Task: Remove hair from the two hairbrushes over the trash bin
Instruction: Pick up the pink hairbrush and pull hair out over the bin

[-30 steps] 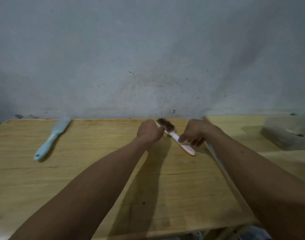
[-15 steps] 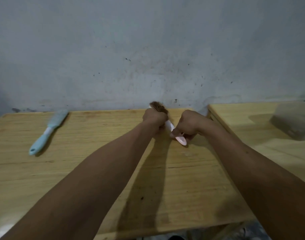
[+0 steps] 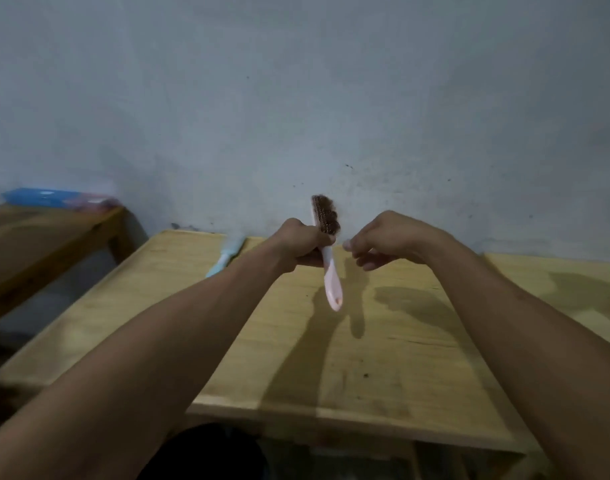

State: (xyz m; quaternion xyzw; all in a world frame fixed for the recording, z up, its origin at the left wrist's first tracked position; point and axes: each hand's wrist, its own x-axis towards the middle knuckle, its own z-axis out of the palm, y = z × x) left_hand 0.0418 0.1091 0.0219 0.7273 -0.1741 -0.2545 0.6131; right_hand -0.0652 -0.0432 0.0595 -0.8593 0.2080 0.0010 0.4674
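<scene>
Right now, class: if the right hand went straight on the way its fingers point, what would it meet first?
Most likely the pink hairbrush held upright in the left hand; the right hand points leftward at its neck, though depth is unclear.

Single head-worn view, looking forward and down – wooden table [image 3: 383,358] close, grey wall [image 3: 296,98] beyond

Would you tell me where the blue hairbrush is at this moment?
In the head view, the blue hairbrush lies on the wooden table near the wall, just left of the left hand, whose forearm partly hides it.
</scene>
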